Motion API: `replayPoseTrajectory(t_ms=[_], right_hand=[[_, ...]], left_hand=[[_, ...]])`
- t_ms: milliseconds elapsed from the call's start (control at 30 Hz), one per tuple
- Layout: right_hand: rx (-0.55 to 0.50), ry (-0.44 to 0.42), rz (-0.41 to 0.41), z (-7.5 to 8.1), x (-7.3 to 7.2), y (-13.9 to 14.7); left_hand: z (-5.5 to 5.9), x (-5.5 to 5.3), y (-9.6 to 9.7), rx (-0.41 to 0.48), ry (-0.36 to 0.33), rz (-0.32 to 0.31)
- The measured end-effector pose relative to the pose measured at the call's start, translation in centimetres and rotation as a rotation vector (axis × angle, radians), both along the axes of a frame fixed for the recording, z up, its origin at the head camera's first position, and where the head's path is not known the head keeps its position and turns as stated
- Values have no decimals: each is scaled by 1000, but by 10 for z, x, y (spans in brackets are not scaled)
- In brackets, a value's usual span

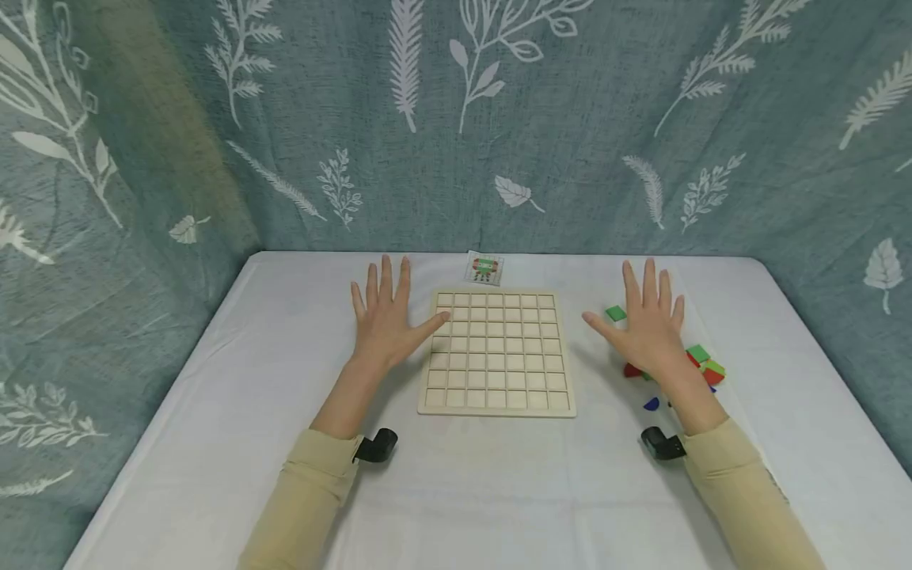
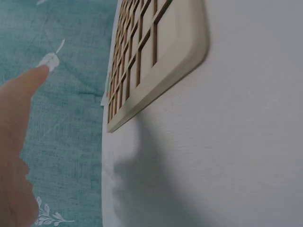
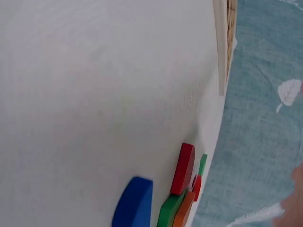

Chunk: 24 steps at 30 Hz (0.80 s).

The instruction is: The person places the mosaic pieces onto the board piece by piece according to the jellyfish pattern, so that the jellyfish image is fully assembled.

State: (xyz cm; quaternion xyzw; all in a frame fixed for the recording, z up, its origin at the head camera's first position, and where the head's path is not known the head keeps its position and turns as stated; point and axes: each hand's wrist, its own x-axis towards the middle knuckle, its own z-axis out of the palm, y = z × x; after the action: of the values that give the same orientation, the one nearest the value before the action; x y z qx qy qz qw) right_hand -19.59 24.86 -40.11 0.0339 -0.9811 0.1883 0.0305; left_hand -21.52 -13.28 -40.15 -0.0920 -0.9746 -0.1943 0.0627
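Observation:
A pale wooden grid board [image 1: 496, 412] with square recesses lies flat on the white table. My left hand [image 1: 385, 321] hovers over the board's left side, fingers spread and straight, holding nothing; its thumb [image 2: 23, 87] shows in the left wrist view. To the right of the board my right hand [image 1: 647, 328] is held in the air the same way, above loose coloured pieces. Among them are a green square [image 1: 616, 313], a red piece [image 3: 183, 168] and a blue rounded piece [image 3: 135, 203]. The hand and forearm hide part of this pile.
A small card [image 1: 484, 268] with a printed coloured figure lies behind the board, near the table's far edge. A grey-green curtain [image 1: 442, 182] with white leaf prints hangs behind and beside the white table [image 1: 484, 499]. Black cameras [image 1: 378, 446] sit at both wrists.

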Motion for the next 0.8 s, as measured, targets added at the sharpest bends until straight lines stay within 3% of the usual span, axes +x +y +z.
replayPoseTrajectory(t_ms=[167,300,500,633,800], right_hand=[[-156,-51,79,-1,-3,15],[-166,-110,87,-2,-6,28],[-167,-164,67,0,-3,42],[-160,-194,67,-2,-1,49],[-164,-220,72,-9,-2,53]], left_hand=[[-6,5,2,290,-102,-78],[-12,12,1,410,-203,-125],[-22,24,-2,429,-303,-176],[-29,30,0,430,-352,-265],[-39,32,1,352,-397,-373]])
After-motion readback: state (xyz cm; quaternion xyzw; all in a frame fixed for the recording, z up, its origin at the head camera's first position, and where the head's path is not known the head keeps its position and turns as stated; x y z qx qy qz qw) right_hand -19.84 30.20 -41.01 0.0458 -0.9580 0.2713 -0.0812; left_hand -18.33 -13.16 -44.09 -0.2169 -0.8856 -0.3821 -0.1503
